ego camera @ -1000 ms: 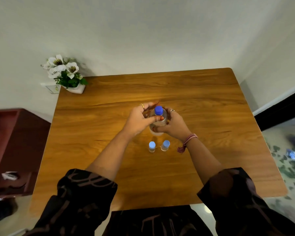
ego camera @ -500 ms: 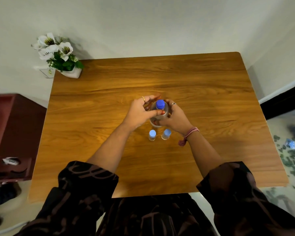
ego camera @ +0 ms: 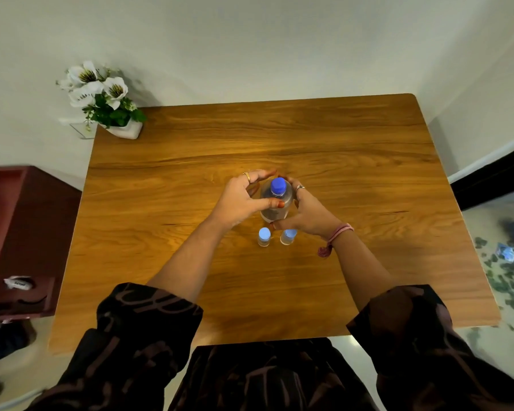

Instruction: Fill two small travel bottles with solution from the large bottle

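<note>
Three bottles: one large bottle (ego camera: 275,207) and two small travel bottles are standing upright near the middle of the worktop (ego camera: 353,173).
Large bottle: it is standing between the two hands, clear-walled, with its dark blue cap (ego camera: 278,186) still screwed on.
Left hand (ego camera: 240,200): it is curling round the large bottle's left side, thumb lying across the front of the body, fingers reaching behind the neck; a ring is showing on one finger.
Right hand (ego camera: 306,213): it is wrapping the bottle's right side, fingers bent round the back near the cap, thumb low against the base; a ring and a pink wrist thread are showing.
Large bottle contents: clear liquid seems to be sitting inside, though its level is too hard to read.
Left travel bottle (ego camera: 264,237): it is standing just in front of the large bottle, apart from both hands, pale blue cap on.
Right travel bottle (ego camera: 288,236): it is standing just beside the first, close under the right hand's heel, pale blue cap on.
Travel bottle contents: too small to tell.
Flower pot (ego camera: 124,130): it is sitting at the far left corner, holding white flowers and green leaves.
Cabinet (ego camera: 21,232): a dark red one is standing to the left of the worktop.
</note>
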A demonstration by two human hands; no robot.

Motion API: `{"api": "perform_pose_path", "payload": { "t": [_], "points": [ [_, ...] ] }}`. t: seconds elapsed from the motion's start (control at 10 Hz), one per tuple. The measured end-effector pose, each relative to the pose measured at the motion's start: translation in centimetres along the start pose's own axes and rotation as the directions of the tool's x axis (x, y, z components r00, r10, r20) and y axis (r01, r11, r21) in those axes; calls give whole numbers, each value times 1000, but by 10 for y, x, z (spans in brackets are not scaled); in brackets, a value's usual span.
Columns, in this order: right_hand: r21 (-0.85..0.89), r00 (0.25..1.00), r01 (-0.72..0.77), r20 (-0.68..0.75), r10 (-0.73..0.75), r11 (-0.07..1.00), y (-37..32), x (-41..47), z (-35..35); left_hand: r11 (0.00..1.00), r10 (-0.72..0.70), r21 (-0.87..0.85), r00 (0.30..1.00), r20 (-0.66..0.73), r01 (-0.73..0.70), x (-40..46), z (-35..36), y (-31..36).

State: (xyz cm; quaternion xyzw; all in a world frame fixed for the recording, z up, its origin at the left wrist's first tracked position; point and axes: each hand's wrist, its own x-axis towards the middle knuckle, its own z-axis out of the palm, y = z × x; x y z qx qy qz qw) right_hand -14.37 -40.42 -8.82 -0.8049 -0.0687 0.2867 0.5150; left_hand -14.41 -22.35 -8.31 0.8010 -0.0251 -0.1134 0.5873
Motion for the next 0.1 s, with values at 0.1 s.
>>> {"api": "perform_pose_path", "payload": {
  "t": [0.1],
  "points": [
    [-86, 999, 1, 33, 2, 996, -4, -6, -9, 1000, 15, 11, 1000, 16, -15, -4, -7, 9]
  ]
}}
